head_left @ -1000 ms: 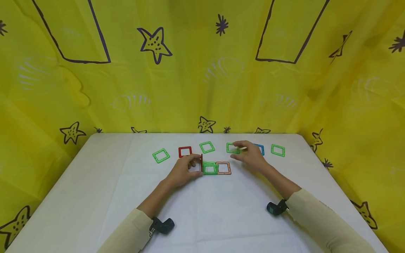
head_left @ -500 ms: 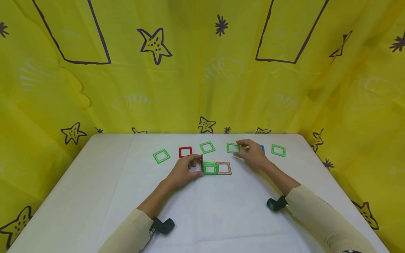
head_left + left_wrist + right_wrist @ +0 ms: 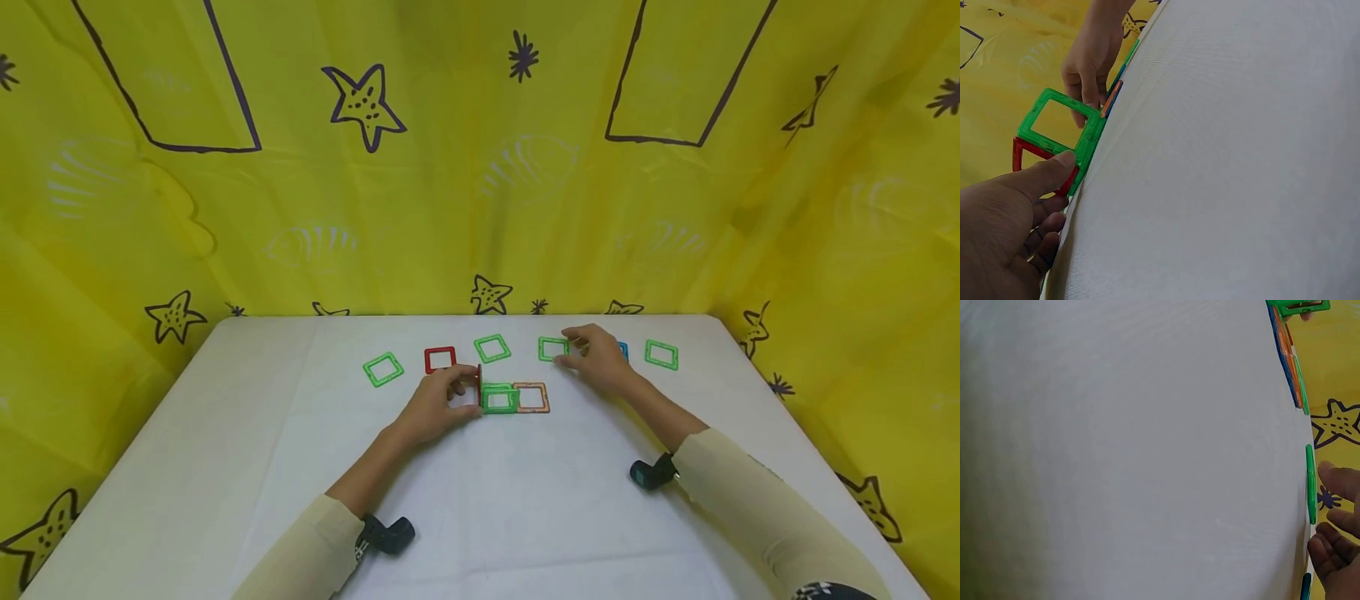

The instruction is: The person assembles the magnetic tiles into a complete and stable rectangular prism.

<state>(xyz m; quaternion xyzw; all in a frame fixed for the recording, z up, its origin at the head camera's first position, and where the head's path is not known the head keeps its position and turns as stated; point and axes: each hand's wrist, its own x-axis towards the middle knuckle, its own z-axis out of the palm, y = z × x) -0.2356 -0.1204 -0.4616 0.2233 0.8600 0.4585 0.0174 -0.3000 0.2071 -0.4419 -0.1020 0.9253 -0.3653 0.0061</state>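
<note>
With the clock centred on the standing green tile [image 3: 1034, 113] and twelve toward the curtain [image 3: 420, 217], the left hand [image 3: 435, 402] is at nine, gripping the upright red tile [image 3: 479, 387] between thumb and fingers. That tile stands on edge against the green one's nine o'clock side, and a flat green tile [image 3: 1091, 147] lies at their foot on the white table [image 3: 480, 500]. The orange tile [image 3: 533, 410] lies flat at three, beside the green pair. The right hand [image 3: 596, 357] is near two, thumb and fingers parted at the right edge of the near-right green tile [image 3: 540, 349], which lies between one and two; whether they touch it I cannot tell. The blue tile [image 3: 623, 350], between two and three, is partly hidden by that hand, with the far-right green tile [image 3: 662, 366] beyond it. The loose red tile [image 3: 440, 349] lies at ten, the far-left green tile [image 3: 377, 360] between nine and ten, and the middle green tile [image 3: 487, 337] at twelve.
</note>
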